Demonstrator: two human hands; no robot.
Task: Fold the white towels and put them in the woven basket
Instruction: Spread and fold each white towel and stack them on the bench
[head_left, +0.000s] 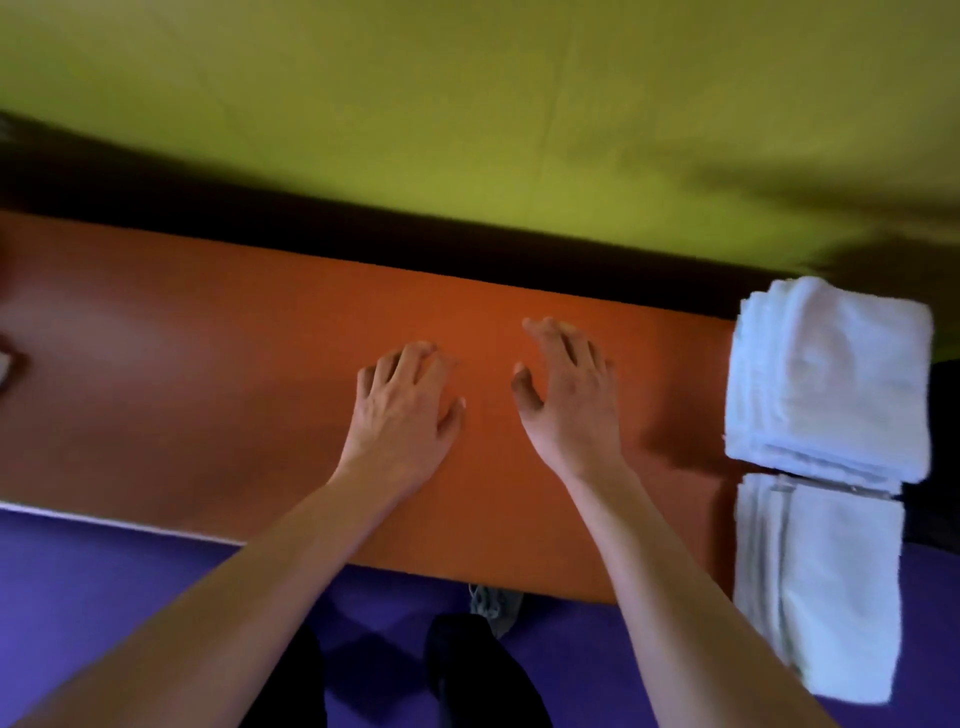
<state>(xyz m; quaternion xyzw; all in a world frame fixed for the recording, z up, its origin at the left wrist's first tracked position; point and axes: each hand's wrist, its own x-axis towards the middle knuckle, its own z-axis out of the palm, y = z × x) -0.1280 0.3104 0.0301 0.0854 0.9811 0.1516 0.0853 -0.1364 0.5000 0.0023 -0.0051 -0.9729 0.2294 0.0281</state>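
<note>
Two piles of white towels lie at the right end of the orange table (208, 364). The far pile (831, 379) is a thick folded stack. The near towel (821, 582) is flatter and hangs over the table's front edge. My left hand (405, 410) and my right hand (566, 395) hover palm down over the middle of the table, fingers spread and holding nothing. The right hand is roughly a hand's width left of the far pile. No woven basket is in view. The frame is blurred.
A yellow-green wall (467, 104) rises behind the table, with a dark gap along the table's back edge. Purple floor (104, 582) lies in front. My dark-clad legs and a grey shoe (493, 608) show below the table edge.
</note>
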